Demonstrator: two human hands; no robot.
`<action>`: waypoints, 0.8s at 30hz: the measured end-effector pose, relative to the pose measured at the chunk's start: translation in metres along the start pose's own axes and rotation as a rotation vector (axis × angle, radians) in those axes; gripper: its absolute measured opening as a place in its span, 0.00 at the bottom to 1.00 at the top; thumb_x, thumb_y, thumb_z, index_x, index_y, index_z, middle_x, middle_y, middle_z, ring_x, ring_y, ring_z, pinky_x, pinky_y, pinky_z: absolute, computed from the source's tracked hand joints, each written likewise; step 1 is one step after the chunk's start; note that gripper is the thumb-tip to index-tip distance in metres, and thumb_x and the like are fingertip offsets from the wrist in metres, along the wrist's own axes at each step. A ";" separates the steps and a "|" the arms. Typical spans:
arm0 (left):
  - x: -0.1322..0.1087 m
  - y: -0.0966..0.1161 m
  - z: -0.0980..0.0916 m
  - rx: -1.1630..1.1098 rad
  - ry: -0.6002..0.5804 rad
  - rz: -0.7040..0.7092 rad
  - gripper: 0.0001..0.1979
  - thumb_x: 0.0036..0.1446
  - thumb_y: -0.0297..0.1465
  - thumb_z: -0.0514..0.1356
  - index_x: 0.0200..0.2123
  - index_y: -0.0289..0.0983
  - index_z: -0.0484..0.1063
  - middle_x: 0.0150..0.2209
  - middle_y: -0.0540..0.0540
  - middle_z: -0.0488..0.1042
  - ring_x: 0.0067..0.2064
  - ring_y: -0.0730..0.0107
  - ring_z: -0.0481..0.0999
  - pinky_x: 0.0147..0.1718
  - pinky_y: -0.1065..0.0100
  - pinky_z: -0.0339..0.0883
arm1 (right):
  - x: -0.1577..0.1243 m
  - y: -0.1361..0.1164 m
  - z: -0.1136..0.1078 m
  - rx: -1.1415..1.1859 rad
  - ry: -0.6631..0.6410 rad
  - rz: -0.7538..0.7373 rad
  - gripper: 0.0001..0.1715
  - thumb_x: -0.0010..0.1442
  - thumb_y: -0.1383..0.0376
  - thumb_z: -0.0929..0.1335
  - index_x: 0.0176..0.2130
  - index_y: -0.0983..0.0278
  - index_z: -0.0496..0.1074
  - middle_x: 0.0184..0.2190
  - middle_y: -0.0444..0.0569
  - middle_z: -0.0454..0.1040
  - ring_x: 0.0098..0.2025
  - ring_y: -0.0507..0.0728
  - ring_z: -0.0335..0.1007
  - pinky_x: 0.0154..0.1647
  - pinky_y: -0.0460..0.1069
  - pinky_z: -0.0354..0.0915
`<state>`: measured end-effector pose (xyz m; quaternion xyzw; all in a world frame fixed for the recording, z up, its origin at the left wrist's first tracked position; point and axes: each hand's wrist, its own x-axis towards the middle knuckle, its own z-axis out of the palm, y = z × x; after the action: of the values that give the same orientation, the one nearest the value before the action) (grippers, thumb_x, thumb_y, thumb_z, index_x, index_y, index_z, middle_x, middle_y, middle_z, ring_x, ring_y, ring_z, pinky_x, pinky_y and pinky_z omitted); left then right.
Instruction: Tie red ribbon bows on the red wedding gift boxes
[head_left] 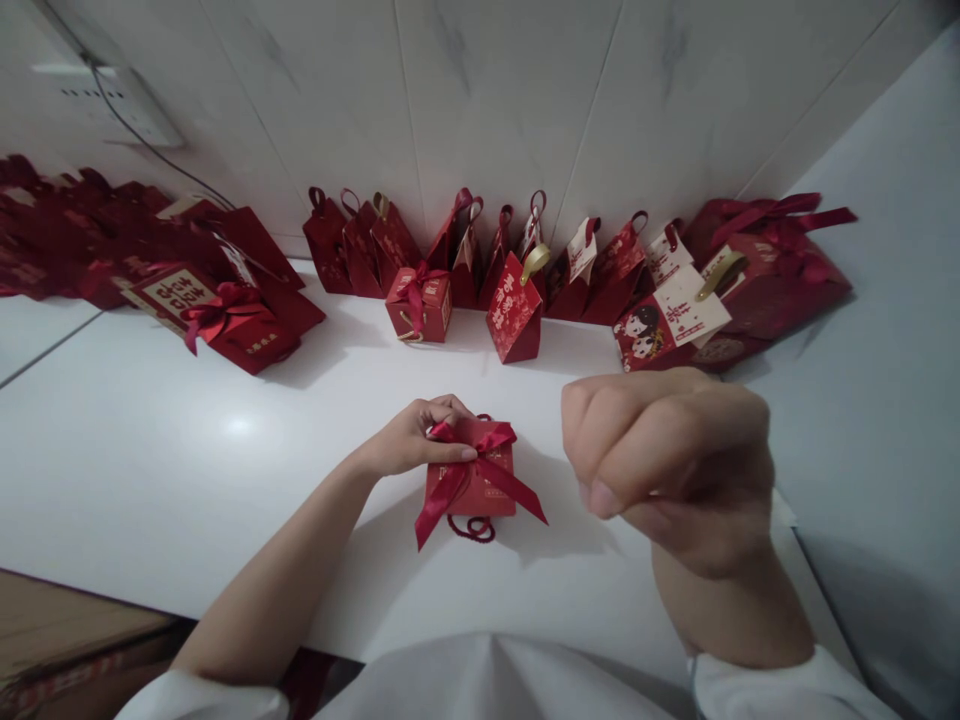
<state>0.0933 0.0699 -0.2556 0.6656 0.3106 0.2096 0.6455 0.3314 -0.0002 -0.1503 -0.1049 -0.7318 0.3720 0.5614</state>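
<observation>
A small red gift box stands on the white table in front of me, with a dark red ribbon bow tied on top. Its ribbon tails hang over the near side, where a dark red twisted cord also sticks out. My left hand grips the box from its left, thumb pressed on the bow's middle and the other fingers partly hidden behind. Closer to the camera, my right hand is raised to the right of the box, apart from it, fingers curled closed. Anything inside that fist is hidden.
Several red and cream gift boxes with ribbon loops line the tiled wall. Larger red bags and boxes stand at the left, and others at the right. The white table meets a pale panel on the right. A cable hangs by a wall socket.
</observation>
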 end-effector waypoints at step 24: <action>0.001 -0.001 -0.001 -0.001 -0.005 -0.004 0.26 0.50 0.32 0.69 0.20 0.35 0.51 0.39 0.47 0.68 0.38 0.72 0.70 0.40 0.67 0.64 | -0.004 0.007 -0.001 0.077 -0.005 0.011 0.10 0.51 0.74 0.70 0.33 0.62 0.69 0.23 0.42 0.72 0.21 0.49 0.65 0.22 0.46 0.63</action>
<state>0.0934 0.0709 -0.2567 0.6650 0.3102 0.2066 0.6472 0.3313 0.0029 -0.1577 -0.0860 -0.7178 0.4031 0.5611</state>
